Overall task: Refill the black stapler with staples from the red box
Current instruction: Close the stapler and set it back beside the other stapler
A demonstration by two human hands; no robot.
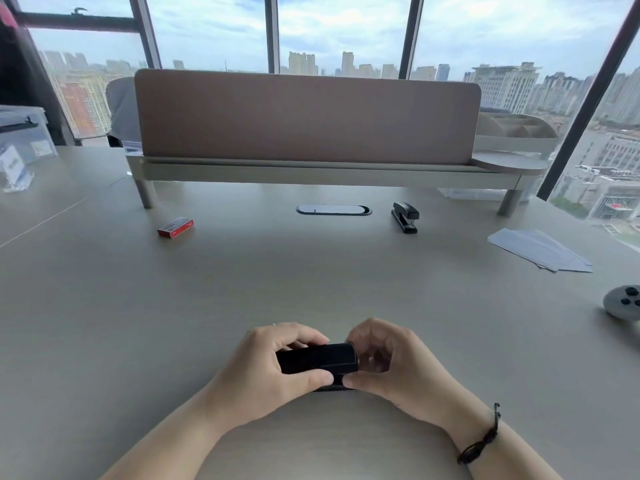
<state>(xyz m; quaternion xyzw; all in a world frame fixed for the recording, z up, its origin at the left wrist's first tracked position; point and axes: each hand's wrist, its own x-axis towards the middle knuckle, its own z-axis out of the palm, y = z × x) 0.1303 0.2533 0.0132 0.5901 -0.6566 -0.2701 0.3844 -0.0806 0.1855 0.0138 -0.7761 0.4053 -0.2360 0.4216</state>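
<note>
A black stapler lies sideways near the front of the desk, held between both hands. My left hand wraps its left part, thumb on the near side. My right hand pinches its right end with thumb and fingers. The stapler's underside is hidden by my fingers. The red box of staples lies shut, far off at the left on the desk. A second black stapler stands closed at the far right, near the shelf leg.
A raised shelf with a brown divider panel crosses the back of the desk. A cable slot sits under it. White paper sheets and a grey controller lie at the right. Clear plastic boxes stand far left.
</note>
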